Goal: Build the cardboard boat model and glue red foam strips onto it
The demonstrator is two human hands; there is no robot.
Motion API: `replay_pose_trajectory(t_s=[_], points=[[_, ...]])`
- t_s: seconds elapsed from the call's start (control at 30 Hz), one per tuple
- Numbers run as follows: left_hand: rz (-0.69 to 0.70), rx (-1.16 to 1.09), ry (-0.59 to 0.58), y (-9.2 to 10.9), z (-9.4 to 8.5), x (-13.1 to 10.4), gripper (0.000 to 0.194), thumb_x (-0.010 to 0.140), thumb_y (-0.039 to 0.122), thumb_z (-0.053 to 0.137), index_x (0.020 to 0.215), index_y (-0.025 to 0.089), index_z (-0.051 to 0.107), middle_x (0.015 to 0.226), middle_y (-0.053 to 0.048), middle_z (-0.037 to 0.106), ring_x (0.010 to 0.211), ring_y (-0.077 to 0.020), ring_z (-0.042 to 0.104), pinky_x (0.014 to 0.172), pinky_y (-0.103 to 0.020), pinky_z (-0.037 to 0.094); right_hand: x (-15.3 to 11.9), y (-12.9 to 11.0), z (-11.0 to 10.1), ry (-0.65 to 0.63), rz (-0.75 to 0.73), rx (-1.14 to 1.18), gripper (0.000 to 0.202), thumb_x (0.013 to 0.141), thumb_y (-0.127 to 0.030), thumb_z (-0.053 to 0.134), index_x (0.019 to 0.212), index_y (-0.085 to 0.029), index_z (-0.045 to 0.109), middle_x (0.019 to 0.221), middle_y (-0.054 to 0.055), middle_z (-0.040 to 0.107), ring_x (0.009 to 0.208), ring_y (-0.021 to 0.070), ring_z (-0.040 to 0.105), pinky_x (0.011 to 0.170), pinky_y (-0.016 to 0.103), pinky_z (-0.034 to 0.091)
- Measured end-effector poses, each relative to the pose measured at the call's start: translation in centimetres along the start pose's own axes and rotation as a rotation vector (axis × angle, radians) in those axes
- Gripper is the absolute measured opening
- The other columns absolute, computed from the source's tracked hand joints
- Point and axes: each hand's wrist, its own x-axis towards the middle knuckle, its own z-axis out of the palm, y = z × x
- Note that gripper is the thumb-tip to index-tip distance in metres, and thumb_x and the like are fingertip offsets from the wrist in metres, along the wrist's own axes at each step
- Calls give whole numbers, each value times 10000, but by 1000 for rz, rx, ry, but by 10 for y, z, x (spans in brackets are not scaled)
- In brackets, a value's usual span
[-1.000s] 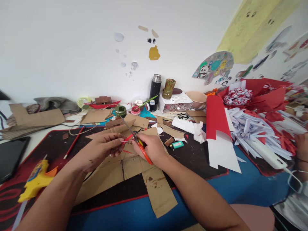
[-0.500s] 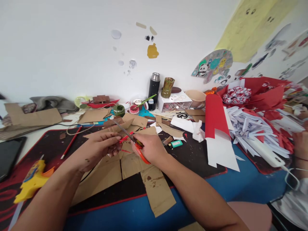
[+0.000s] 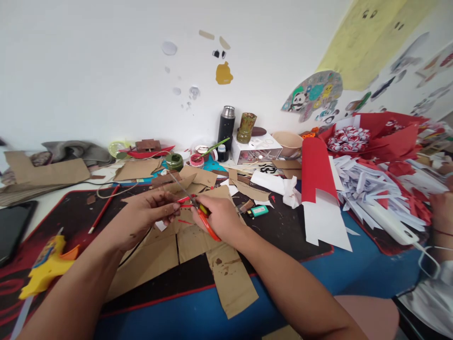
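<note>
Closed around the orange handles of a pair of scissors [image 3: 208,224] is my right hand [image 3: 223,218]. The blades point up and to the left, just past the fingertips of my left hand [image 3: 146,212]. That hand pinches a small piece of red paper [image 3: 184,200], which lies against the blades. A bit of white paper [image 3: 161,225] shows below the left fingers. Under both hands are brown cardboard pieces [image 3: 155,257], one of them a stained strip [image 3: 230,283] hanging over the table's front edge.
A yellow glue gun [image 3: 49,264], a red pencil [image 3: 104,208] and a phone [image 3: 16,231] lie at left. Behind stand paint jars [image 3: 174,162] and a black flask [image 3: 226,127]. Red card [image 3: 318,170] and folded paper strips [image 3: 368,184] lie at right, near another person's hand [image 3: 442,212].
The red piece has shifted slightly between the left fingers and the scissors. Both hands stay in nearly the same place, and the view has moved a little.
</note>
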Motion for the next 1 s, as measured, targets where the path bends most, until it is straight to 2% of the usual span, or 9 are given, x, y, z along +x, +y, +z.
replay_pose_trajectory(t_s=[0.13, 0.23, 0.33, 0.47, 0.7, 1.0], points=[[43, 45, 42, 1, 0, 1, 467, 707, 621, 893, 885, 200, 796, 824, -37, 754, 687, -176, 631, 642, -315, 545, 2, -1, 2, 1, 159, 248, 176, 979, -406, 735, 1041, -243, 762, 760, -1, 721, 609, 162, 609, 590, 259, 462], [77, 59, 61, 0, 0, 1, 434, 720, 616, 890, 855, 214, 797, 831, -40, 773, 681, -176, 637, 655, -319, 555, 3, -3, 0, -45, 267, 481, 265, 966, -487, 772, 1059, -241, 741, 653, -45, 630, 476, 138, 552, 470, 244, 429], [105, 89, 63, -1, 2, 1, 401, 748, 609, 877, 859, 230, 804, 826, -34, 776, 694, -187, 650, 682, -332, 565, 3, -8, -4, -85, 314, 613, 310, 939, -506, 817, 1035, -232, 708, 603, -76, 581, 411, 117, 525, 410, 222, 398], [101, 90, 65, 0, 5, -1, 419, 766, 628, 855, 879, 228, 807, 808, -44, 784, 704, -207, 676, 699, -349, 580, 3, -15, -9, -77, 326, 659, 307, 932, -475, 824, 937, -224, 648, 595, -83, 575, 403, 98, 524, 408, 199, 390], [42, 83, 105, 6, 5, -1, 510, 748, 677, 809, 891, 188, 793, 843, -82, 809, 708, -208, 686, 687, -349, 572, 6, -15, -11, -41, 351, 698, 337, 915, -506, 821, 1001, -226, 655, 603, -92, 574, 400, 91, 498, 409, 199, 394], [104, 201, 33, 7, 5, -3, 491, 834, 698, 723, 819, 207, 735, 745, -41, 727, 645, -199, 625, 664, -362, 523, 6, -9, -8, 2, 373, 576, 298, 933, -479, 809, 1065, -226, 727, 601, -80, 585, 392, 100, 518, 386, 199, 402]])
